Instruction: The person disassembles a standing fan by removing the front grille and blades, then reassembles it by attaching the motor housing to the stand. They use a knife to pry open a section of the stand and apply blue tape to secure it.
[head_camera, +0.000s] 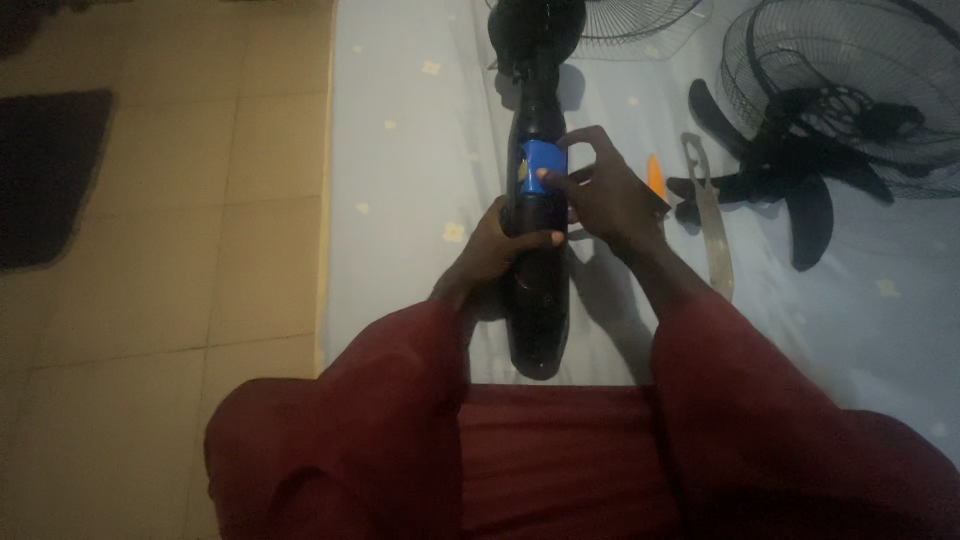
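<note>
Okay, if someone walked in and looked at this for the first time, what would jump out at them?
First, the black fan body lying lengthwise on the pale sheet, with a bright blue panel near its middle. The left hand grips the body from the side while the right hand has its fingers at the blue panel. To the right lie black fan blades, a wire grille and a metal knife.
</note>
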